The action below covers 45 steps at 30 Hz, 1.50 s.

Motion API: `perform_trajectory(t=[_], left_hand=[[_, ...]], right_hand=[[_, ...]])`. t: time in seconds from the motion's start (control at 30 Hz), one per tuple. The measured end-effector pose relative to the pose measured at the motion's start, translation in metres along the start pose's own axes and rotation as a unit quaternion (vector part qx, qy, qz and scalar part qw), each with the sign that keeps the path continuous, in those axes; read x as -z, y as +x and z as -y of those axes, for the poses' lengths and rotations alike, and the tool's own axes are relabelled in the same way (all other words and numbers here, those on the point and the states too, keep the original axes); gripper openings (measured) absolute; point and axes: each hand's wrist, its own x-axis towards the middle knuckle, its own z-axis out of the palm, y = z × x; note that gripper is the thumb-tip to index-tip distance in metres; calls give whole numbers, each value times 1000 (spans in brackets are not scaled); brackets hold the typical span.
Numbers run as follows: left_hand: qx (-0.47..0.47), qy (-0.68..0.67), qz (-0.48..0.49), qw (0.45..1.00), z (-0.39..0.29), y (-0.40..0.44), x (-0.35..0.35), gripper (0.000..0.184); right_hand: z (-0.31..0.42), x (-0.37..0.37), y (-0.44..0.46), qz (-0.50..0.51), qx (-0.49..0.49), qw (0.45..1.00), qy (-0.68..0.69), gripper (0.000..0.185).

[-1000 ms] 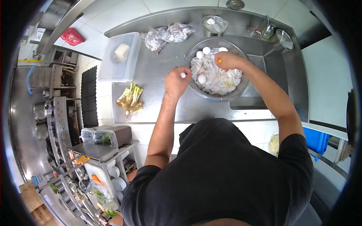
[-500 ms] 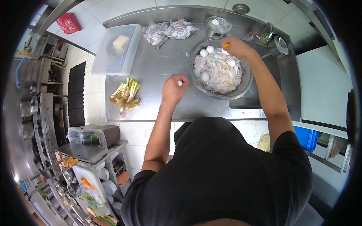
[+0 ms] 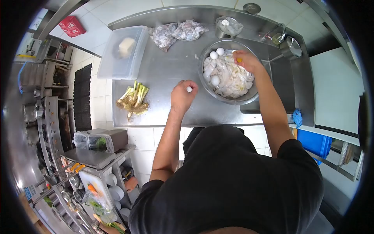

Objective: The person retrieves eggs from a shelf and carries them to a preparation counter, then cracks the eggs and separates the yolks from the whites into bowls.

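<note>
My left hand [image 3: 184, 96] is closed over the steel counter, left of the bowl. A white rounded thing that looks like an egg [image 3: 189, 89] peeks out between its thumb and fingers. Over the right part of a big metal bowl [image 3: 207, 86], my right hand [image 3: 248, 62] has its fingers closed round something small and yellow [image 3: 239, 60], whose kind I cannot make out. Pale, slippery strips that look like cut squid [image 3: 233, 80] fill the bowl. Several white eggs [image 3: 214, 55] lie on top of them, and my hand covers part of the contents.
Left on the counter [image 3: 163, 70] lie spring onions with roots [image 3: 134, 97], below a lidded plastic box [image 3: 121, 54]. Two filled plastic bags [image 3: 189, 30] and a bag-lined metal pot [image 3: 228, 28] stand behind. A sink [image 3: 278, 85] and blue cloth [image 3: 297, 117] are at right.
My right hand has come nearer over the bowl's contents, covering an egg visible before. The left hand stays closed in nearly the same place. A blue cloth now shows beside my right arm.
</note>
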Motion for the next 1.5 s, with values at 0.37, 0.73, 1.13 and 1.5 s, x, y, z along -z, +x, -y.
perform_trajectory(t=[0.37,0.73,1.13,1.5], left_hand=[[-13,-33,10,999,-22,53,-33,13],[25,-81,-2,996,-72,95,-100,10],[10,161,-50,986,-107,302,-171,27],[-13,231,28,972,-108,354,-219,36]], right_hand=[[31,1,2,25,44,951,306,8],[149,39,134,-54,300,926,-222,29],[122,87,184,-157,276,830,-459,38],[27,192,67,-324,233,886,-237,41]])
